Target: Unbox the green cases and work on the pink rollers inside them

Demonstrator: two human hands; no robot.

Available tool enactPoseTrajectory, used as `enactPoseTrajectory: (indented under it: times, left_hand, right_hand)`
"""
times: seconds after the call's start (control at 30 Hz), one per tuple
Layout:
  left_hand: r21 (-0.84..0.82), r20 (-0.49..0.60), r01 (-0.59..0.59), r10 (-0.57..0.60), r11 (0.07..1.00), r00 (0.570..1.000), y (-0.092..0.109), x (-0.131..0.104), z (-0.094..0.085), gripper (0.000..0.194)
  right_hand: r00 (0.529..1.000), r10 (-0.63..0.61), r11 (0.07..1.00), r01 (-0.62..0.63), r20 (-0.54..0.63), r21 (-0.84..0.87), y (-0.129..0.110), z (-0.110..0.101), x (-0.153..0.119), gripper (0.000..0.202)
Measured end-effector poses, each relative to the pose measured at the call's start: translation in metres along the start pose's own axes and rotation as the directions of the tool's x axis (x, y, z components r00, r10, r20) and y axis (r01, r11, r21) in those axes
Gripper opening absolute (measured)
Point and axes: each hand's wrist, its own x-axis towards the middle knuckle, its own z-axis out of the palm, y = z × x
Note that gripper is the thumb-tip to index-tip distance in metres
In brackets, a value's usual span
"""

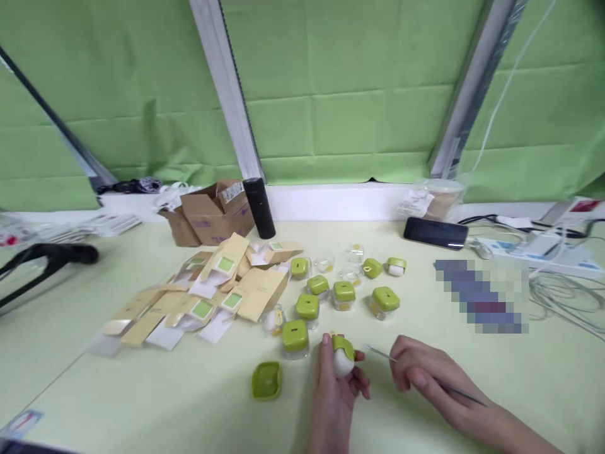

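My left hand (pixel 331 394) is wrapped round a small rounded white case with a green cover (pixel 343 360), cover side up. A small yellow bit shows at its top. In my right hand (pixel 428 375) is a thin metal tool (pixel 379 352), held like a pen; its slim tip points at the case but stands apart from it. An upturned green lid (pixel 266 380) lies to the left of my left hand. Beyond the hands stand several clear boxes with green lids, the nearest box (pixel 295 338) just left of my fingers.
Opened tan paper packets (pixel 258 293) are heaped at the left. Behind them stand a cardboard box (pixel 217 214) and a black bottle (pixel 259 208). A phone (pixel 435 233) lies at the back right, near a power strip (pixel 543 252) and tangled white cables (pixel 567 302).
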Motion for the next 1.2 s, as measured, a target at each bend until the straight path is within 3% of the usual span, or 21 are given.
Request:
enactPoseTrajectory:
  times: [0.13, 0.27, 0.43, 0.63, 0.73, 0.83, 0.93, 1.0, 1.1, 1.2]
  left_hand:
    - [-0.061, -0.015, 0.053, -0.054, 0.997, 0.998, 0.003, -0.008, 0.001, 0.043]
    - [-0.061, -0.020, 0.166, -0.168, 0.984, 0.986, 0.009, -0.015, 0.003, 0.051]
    - [-0.091, 0.018, 0.211, -0.210, 0.973, 0.978, 0.010, -0.016, 0.001, 0.055]
    - [0.045, 0.064, 0.249, -0.252, 0.967, 0.966, 0.008, -0.013, -0.001, 0.062]
    - [0.119, 0.087, 0.216, -0.227, 0.969, 0.970, 0.005, -0.012, -0.003, 0.054]
    - [0.080, 0.104, 0.168, -0.176, 0.983, 0.979, 0.003, -0.012, -0.006, 0.041]
    - [0.030, 0.155, 0.209, -0.211, 0.978, 0.965, 0.001, -0.014, -0.006, 0.038]
    - [0.025, 0.179, 0.229, -0.230, 0.973, 0.957, -0.001, -0.015, -0.005, 0.041]
    - [0.030, 0.170, 0.187, -0.190, 0.982, 0.967, -0.003, -0.015, -0.001, 0.042]
    - [0.040, 0.188, 0.129, -0.135, 0.991, 0.973, -0.004, -0.016, 0.003, 0.043]
  right_hand:
    - [0.982, -0.068, 0.985, 0.093, 0.175, -0.143, -0.004, 0.012, -0.003, 0.025]
    - [0.965, -0.141, 0.942, 0.199, 0.219, -0.270, -0.005, 0.021, -0.003, 0.019]
    - [0.971, -0.140, 0.949, 0.187, 0.193, -0.253, -0.004, 0.023, -0.002, 0.020]
    - [0.978, -0.030, 0.992, 0.055, 0.204, -0.118, -0.005, 0.025, -0.001, 0.021]
    - [0.978, -0.047, 0.992, 0.070, 0.204, -0.108, -0.001, 0.027, -0.002, 0.025]
    - [0.989, -0.061, 0.945, 0.101, 0.134, -0.311, 0.007, 0.030, -0.002, 0.022]
    - [1.000, 0.031, 0.851, -0.026, 0.000, -0.525, 0.014, 0.028, -0.003, 0.032]
    - [0.997, -0.041, 0.812, 0.068, 0.059, -0.580, 0.016, 0.024, -0.004, 0.040]
    - [0.936, -0.279, 0.689, 0.351, 0.215, -0.634, 0.017, 0.021, -0.006, 0.037]
    - [0.910, -0.350, 0.614, 0.403, 0.224, -0.678, 0.020, 0.020, -0.009, 0.033]
